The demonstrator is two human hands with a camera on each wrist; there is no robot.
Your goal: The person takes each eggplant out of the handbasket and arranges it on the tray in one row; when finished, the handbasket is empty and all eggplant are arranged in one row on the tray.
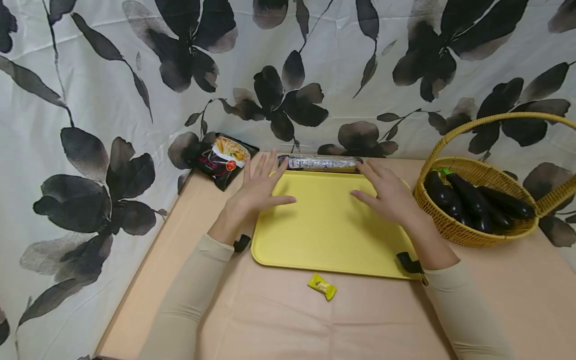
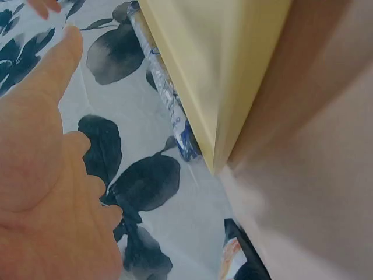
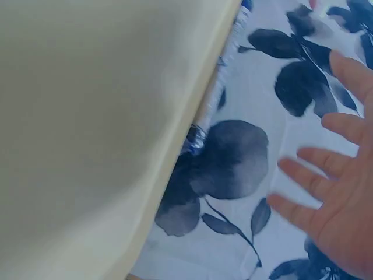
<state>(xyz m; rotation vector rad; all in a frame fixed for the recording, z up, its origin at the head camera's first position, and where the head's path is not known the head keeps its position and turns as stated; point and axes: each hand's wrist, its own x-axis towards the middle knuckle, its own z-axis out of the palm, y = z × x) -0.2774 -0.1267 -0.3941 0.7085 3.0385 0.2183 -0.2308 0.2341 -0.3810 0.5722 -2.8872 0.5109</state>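
So it's a pale peach tabletop (image 1: 292,325) shoved up against a white floral cloth (image 1: 342,65) with big dark flowers all over it. Closest to the camera are the two hands, held out over the far half of a yellow tray (image 1: 324,225): left hand (image 1: 258,190) by the left corner, right hand (image 1: 389,192) toward the right one. Fingers are spread wide on both, nothing gripped, and both wrist views show them well off the tray's edge.

My read on the step: it's a hands-free moment, either just ahead of a grab or between two. Whatever the next move is, I'd say it calls for lowering the hands and curling those fingers in, because right now they've got no hold on anything.

Working outward, there's a little yellow sweet (image 1: 322,286) just off the tray's near edge. The tray itself lies flat mid-tabletop, plain yellow, rounded corners, low raised rim, nothing sitting on it that I can spot. Off to the right is a wicker basket (image 1: 477,241) of glossy dark eggplants (image 1: 477,202). Right behind the tray is a long shiny silver packet (image 1: 321,163), and at the back left a black packet (image 1: 227,160) with a food picture on it.
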